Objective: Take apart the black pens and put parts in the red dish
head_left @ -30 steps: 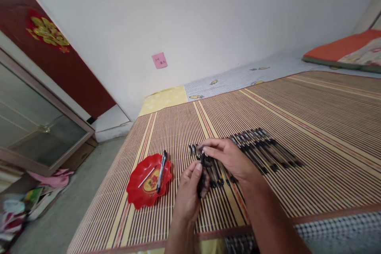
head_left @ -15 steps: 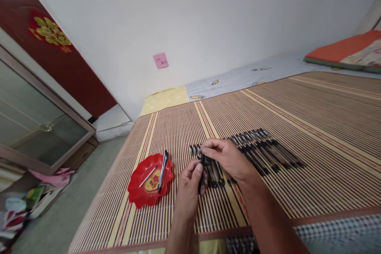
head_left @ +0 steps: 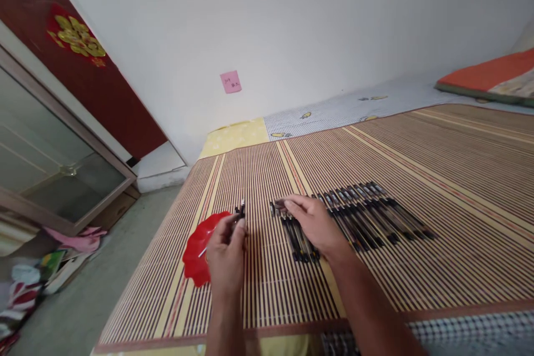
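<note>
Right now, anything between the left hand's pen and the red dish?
Nothing visible. The left hand holds a dark pen right over the near edge of the scalloped red plastic dish, with only the striped bamboo mat below. The row of dark pens lies off to the right under the right hand.

Dark pen point(head_left: 241, 212) pinched in the left hand point(head_left: 227, 253), tilted up, tip end poking past the fingers, over the near edge of a red scalloped dish point(head_left: 196, 256) lying partly hidden below that hand. Row of dark pens point(head_left: 359, 217) lying side by side, flat, under and beyond the right hand point(head_left: 311, 222).
</note>
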The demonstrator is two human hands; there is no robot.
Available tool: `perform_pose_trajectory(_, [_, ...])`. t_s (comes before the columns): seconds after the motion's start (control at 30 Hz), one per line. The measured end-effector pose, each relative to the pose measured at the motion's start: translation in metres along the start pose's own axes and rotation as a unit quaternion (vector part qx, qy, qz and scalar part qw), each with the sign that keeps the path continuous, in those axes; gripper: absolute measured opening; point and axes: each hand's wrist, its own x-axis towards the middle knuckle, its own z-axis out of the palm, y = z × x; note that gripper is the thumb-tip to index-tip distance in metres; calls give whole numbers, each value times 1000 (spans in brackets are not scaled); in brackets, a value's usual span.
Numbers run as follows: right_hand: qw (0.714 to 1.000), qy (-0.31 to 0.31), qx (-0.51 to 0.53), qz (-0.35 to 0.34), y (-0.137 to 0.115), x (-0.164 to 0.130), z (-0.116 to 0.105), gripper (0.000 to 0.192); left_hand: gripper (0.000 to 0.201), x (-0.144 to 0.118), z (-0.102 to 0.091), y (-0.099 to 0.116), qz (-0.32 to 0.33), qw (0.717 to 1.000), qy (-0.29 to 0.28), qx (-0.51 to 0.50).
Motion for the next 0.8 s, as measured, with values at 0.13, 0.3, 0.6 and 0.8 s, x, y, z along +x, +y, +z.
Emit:
perform_pose_trajectory(0.13, [963, 10, -268, -13, 20, 4, 6, 33, 31, 20, -37, -3, -40, 995, 33, -82])
perform_pose_trajectory(0.3, [866, -61, -495, -15, 38, 24, 29, 37, 35, 27, -55, -8, -58, 986, 40, -151])
perform_pose_trajectory(0.6, [788, -157, -596, -4, 52, 42, 57, 26, 34, 29, -57, -13, -81, 979, 7, -188])
perform_pose_trajectory(0.8, [827, -126, -547, 4, 52, 27, 52, 25, 34, 28, -54, -12, -89, 980, 2, -179])
